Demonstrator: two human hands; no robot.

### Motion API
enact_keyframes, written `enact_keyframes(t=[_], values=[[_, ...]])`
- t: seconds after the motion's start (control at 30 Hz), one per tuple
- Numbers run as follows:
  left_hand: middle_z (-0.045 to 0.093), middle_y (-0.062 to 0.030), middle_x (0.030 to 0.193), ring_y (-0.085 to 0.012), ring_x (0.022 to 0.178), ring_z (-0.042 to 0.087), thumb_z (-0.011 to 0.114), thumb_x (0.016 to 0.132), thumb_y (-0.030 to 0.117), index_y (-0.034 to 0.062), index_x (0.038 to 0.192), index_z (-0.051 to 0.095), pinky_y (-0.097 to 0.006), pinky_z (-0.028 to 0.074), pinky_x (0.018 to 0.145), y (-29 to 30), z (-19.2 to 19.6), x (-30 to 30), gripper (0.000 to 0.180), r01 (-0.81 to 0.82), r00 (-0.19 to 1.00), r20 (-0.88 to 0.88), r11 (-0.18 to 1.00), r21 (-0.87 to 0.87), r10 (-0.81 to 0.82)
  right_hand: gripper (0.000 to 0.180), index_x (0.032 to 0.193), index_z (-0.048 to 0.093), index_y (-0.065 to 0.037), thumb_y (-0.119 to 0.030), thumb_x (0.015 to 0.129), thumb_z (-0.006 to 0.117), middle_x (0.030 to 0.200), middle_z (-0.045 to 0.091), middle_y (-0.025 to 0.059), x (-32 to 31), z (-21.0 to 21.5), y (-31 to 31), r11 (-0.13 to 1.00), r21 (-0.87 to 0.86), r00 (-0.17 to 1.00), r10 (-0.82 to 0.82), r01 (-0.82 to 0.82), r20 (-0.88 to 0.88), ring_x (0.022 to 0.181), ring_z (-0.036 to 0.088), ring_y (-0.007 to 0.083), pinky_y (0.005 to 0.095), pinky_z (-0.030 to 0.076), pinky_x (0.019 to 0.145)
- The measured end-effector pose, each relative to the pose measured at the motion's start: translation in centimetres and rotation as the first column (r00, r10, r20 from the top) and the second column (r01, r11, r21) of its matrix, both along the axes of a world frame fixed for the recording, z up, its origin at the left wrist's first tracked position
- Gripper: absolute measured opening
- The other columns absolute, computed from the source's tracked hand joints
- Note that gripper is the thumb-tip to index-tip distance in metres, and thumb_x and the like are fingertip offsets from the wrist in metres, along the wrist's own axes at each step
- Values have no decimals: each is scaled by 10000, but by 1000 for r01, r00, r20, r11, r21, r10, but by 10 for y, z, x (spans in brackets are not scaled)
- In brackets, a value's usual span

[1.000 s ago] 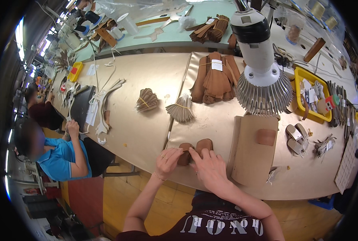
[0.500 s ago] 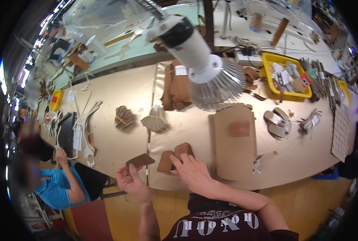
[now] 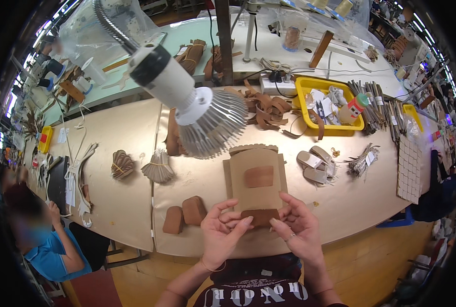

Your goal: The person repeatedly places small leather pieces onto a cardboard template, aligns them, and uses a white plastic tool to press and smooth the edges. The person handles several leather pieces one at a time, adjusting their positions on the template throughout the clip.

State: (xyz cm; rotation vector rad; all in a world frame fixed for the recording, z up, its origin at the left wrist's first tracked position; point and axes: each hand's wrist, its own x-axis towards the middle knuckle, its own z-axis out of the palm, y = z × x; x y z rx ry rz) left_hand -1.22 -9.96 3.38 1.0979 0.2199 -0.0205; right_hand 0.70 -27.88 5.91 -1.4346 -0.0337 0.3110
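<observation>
A dark brown leather piece (image 3: 261, 218) is pinched at its left end by my left hand (image 3: 221, 231) and at its right end by my right hand (image 3: 298, 229), thumbs toward me. It is held level over the near end of a tan cardboard stack (image 3: 242, 197), whose edge lies beneath my fingers. On that cardboard, farther from me, rests a lighter brown leather piece (image 3: 259, 177). To the left of my hands stand two small stacks of brown leather pieces, a nearer-left stack (image 3: 173, 220) and a right stack (image 3: 193, 210), side by side on the table.
A lamp (image 3: 202, 120) hangs over the table's middle. Behind it sit leather strips (image 3: 266, 110) and a yellow basket (image 3: 335, 131). Tied bundles (image 3: 158, 166) lie left; pale straps (image 3: 315, 163) lie right. A co-worker in a blue top (image 3: 48, 258) sits at the left.
The leather piece has moved right, from beside the two stacks to over the cardboard. My right hand has left the stacks and now grips the piece's other end. The view has shifted rightward.
</observation>
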Motion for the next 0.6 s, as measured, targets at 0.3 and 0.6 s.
enact_keyframes(t=[0.3, 0.6], values=[[674, -177, 998, -190, 934, 673, 618, 886, -53, -57, 1190, 514, -339, 598, 830, 1, -1, -5, 321, 82, 997, 15, 996, -33, -82, 237, 1105, 537, 19, 8, 895, 645, 896, 591, 37, 4, -17, -6, 990, 97, 994, -107, 106, 5, 774, 592, 87, 218, 503, 712], [685, -195, 1014, -197, 965, 678, 660, 849, -78, -60, 1161, 543, -292, 568, 845, -19, 9, -4, 333, 30, 997, 62, 984, 176, -42, 102, 953, 601, 13, -6, 873, 661, 879, 621, 68, -5, -19, -8, 908, -384, 958, -54, 164, 283, 733, 620, 126, 241, 501, 680]])
